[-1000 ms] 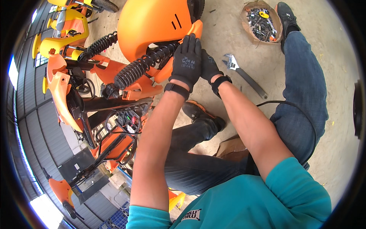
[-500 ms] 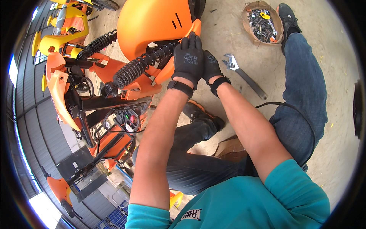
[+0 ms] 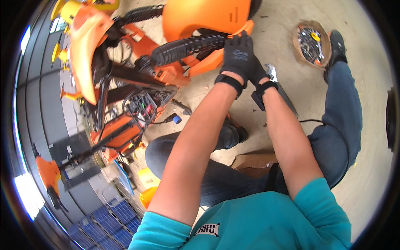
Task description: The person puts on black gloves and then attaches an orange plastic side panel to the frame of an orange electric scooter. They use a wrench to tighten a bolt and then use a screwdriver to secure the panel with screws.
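Observation:
My left hand (image 3: 238, 57), in a black work glove, lies with fingers stretched out and close together against the edge of an orange plastic part (image 3: 246, 28) beside a large orange fender (image 3: 200, 17). Partly under it and to the right is my right hand (image 3: 259, 74), also gloved; its fingers are hidden behind the left. Just left of my fingertips runs a black coil-spring shock absorber (image 3: 187, 48). An orange lower panel (image 3: 208, 64) sits below that spring. On the floor beside my right hand lies an adjustable wrench (image 3: 286, 96), partly covered by the wrist.
An open brown paper bag (image 3: 298, 43) of bolts and tools stands at the far right, near my foot. The vehicle's dark frame (image 3: 129, 75), with exposed wiring (image 3: 146, 106), fills the left side. A brown package (image 3: 252, 162) lies between my legs.
The whole view has shifted, so the vehicle, bag and hands appear farther right. My hands stay by the same orange part, and my right wrist now overlaps the wrench in view.

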### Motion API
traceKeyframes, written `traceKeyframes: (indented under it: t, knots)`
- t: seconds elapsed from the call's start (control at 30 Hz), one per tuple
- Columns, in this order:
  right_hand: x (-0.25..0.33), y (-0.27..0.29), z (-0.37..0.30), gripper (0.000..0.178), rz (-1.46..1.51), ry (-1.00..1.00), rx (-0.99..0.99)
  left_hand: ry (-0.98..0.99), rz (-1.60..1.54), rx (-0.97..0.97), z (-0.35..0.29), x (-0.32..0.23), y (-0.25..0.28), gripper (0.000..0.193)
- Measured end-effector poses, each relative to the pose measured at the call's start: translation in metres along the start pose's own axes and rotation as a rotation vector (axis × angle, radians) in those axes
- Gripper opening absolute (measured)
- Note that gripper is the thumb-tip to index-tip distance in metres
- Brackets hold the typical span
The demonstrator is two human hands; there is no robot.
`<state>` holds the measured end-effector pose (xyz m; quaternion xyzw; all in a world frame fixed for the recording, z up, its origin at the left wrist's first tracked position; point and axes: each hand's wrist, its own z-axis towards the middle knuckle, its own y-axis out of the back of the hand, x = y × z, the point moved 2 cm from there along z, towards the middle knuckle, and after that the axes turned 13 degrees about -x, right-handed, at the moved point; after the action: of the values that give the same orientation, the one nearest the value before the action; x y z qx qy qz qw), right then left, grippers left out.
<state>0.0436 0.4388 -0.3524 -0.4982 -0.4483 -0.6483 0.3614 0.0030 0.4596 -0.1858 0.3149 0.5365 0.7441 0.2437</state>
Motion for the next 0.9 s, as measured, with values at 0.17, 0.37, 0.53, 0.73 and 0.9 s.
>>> traceKeyframes:
  t: [0.17, 0.37, 0.53, 0.73, 0.9]
  knots:
    - [0.053, 0.012, -0.001, 0.05, -0.215, -0.031, 0.086, 0.084, -0.023, 0.074, -0.009, 0.01, 0.005, 0.056]
    - [0.05, 0.019, 0.005, 0.038, -0.214, -0.025, 0.15, 0.087, -0.065, 0.097, -0.012, 0.012, -0.004, 0.06]
    - [0.074, 0.023, -0.003, 0.025, 0.05, -0.149, 0.107, 0.083, -0.145, 0.012, -0.018, 0.018, 0.003, 0.055]
    - [-0.007, -0.002, 0.009, 0.031, -0.496, 0.509, -0.238, 0.043, -0.166, -0.011, 0.003, 0.006, 0.013, 0.055]
    - [0.082, 0.017, -0.009, 0.031, -0.29, 0.107, -0.051, 0.058, -0.126, 0.035, -0.016, 0.021, 0.009, 0.053]
